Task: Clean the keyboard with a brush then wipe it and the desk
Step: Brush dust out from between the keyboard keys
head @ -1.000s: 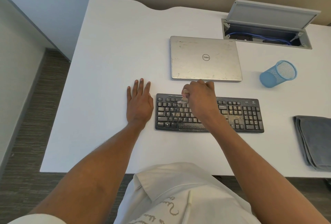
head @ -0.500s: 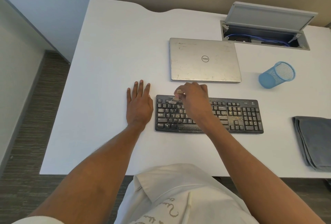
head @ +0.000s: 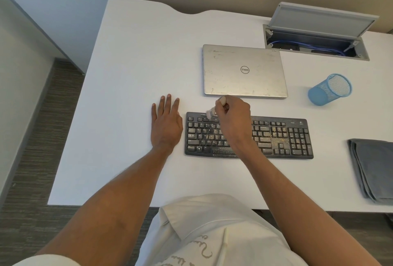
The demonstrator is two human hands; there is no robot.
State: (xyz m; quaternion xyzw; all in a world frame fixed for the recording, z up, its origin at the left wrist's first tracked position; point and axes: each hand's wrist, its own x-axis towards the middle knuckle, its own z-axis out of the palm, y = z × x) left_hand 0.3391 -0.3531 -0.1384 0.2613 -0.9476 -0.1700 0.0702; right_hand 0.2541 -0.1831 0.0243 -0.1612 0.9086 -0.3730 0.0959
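A black keyboard [head: 282, 138], dusted with pale crumbs, lies on the white desk [head: 131, 70]. My right hand [head: 234, 114] hovers over the keyboard's upper left part, shut on a small pale brush [head: 209, 114] whose bristles touch the top key row. Flat on the desk beside the keyboard's left end rests my left hand [head: 165, 125], fingers spread and holding nothing. A folded grey cloth [head: 374, 170] lies at the desk's right edge.
A closed silver laptop [head: 244, 71] sits just behind the keyboard. A blue mesh cup [head: 328, 90] lies on its side to the right. An open cable hatch [head: 316, 38] with blue cables is at the back right. The desk's front edge is near my torso.
My right hand has carried the brush leftward along the keyboard's top rows. My left hand has stayed flat in the same place.
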